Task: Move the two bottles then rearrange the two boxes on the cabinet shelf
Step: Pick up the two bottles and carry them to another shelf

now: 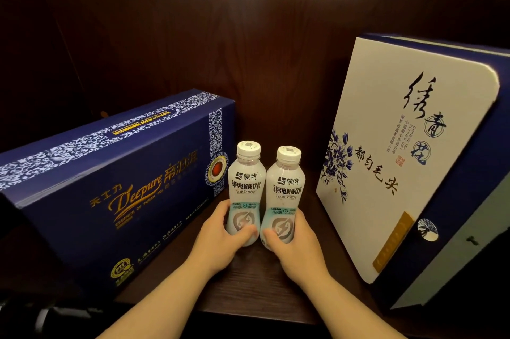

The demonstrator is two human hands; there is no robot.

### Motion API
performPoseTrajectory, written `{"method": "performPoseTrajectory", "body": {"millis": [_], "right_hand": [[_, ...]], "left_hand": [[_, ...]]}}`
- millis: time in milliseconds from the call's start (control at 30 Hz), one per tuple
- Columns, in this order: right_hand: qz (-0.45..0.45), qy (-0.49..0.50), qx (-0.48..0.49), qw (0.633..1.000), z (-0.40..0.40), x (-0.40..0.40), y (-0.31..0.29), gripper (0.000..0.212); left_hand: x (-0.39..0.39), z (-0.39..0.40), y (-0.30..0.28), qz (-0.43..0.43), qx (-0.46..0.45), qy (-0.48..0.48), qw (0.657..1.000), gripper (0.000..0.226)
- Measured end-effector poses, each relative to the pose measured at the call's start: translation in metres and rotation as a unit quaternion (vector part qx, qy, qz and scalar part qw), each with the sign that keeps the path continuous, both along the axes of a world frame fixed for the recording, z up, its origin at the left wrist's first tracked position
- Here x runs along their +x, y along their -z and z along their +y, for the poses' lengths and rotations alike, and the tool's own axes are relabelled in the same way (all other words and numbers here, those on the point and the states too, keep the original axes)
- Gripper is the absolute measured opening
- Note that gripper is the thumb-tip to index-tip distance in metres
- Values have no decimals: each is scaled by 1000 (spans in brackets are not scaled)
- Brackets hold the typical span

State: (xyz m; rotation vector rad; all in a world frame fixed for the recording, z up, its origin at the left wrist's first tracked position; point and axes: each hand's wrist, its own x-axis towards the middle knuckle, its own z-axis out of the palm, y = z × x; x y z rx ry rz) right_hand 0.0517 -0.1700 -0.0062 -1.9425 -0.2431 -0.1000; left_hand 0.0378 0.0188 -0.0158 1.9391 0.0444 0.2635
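Observation:
Two white drink bottles with white caps stand upright side by side in the middle of the dark wooden cabinet shelf [248, 283]. My left hand [220, 236] wraps the lower part of the left bottle [245, 181]. My right hand [292, 242] wraps the lower part of the right bottle [288, 187]. A long dark blue box [110, 189] with gold lettering lies on its long side at the left. A white-fronted box [400, 151] with blue flower print and a blue back stands upright at the right.
The dark wooden back wall [248, 48] of the cabinet closes the space behind the bottles. The shelf's front edge [248, 314] runs just under my forearms. The two boxes flank the bottles closely on both sides.

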Motion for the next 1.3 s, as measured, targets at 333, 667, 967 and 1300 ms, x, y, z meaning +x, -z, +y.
{"method": "performPoseTrajectory", "body": {"millis": [333, 667, 967, 1300], "right_hand": [[-10, -24, 81, 996, 2, -3, -36, 37], [-87, -40, 123, 988, -1, -49, -144, 32], [-154, 37, 102, 982, -22, -138, -217, 35], [-177, 194, 45, 964, -107, -277, -275, 30]], "left_hand": [[-14, -2, -43, -19, -42, -14, 999, 40], [-63, -5, -167, -107, 6, -7, 994, 40], [-123, -24, -232, -158, -19, 67, 985, 38], [-195, -122, -282, -180, -38, 199, 962, 36]]}}
